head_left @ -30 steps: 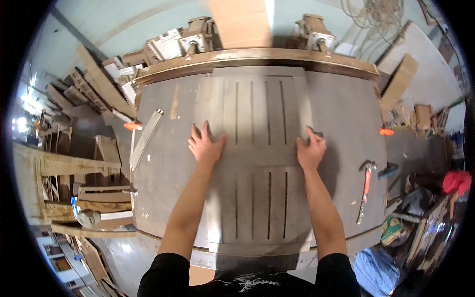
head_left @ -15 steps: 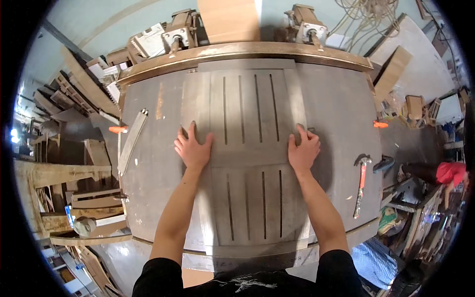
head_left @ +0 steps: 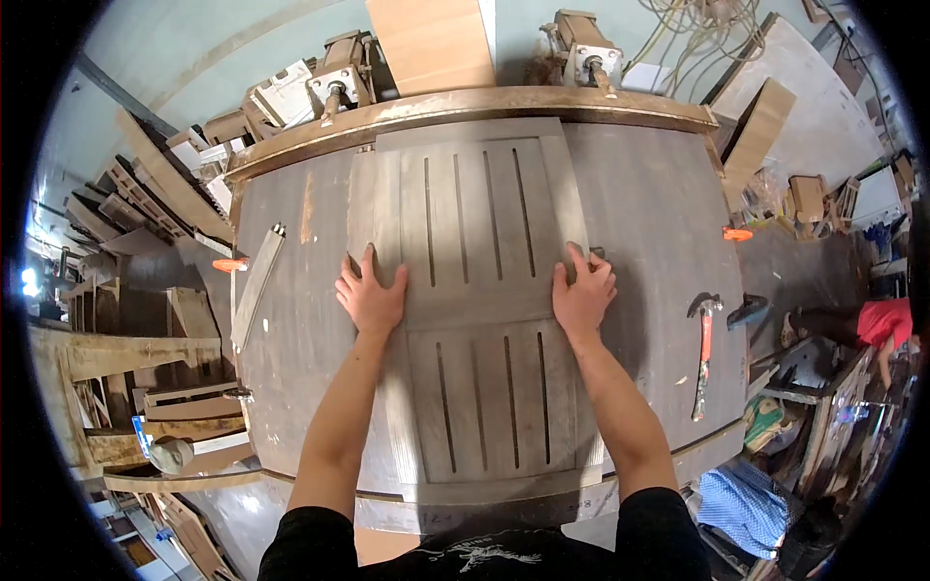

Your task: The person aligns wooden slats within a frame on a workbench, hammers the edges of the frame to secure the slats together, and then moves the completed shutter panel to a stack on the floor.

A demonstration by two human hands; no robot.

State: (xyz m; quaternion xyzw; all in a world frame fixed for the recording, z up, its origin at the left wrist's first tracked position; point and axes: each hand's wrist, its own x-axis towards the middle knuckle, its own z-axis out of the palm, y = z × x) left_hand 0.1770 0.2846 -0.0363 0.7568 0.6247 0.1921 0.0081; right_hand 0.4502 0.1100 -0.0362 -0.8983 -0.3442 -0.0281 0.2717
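Observation:
A grey-brown wooden door panel (head_left: 475,308) with two framed fields, each cut by several long dark slots, lies flat on the workbench. My left hand (head_left: 372,298) rests at its left long side, fingers spread and thumb toward the panel. Opposite it, at the right long side, is my right hand (head_left: 585,290), also with fingers apart and thumb on the panel. Neither hand is wrapped round anything that I can see. A small dark piece shows just beyond the right fingertips; I cannot tell what it is.
A claw hammer (head_left: 704,356) with an orange-red handle lies right on the workbench (head_left: 659,213). A narrow wooden strip (head_left: 260,286) lies left. Two clamp cylinders (head_left: 339,82) stand behind the wooden back rail (head_left: 465,103). A person in a red top (head_left: 883,322) is at far right.
The view has shifted a little, so the bench and panel appear slightly farther left. Both hands stay at the panel's sides with much the same finger spread.

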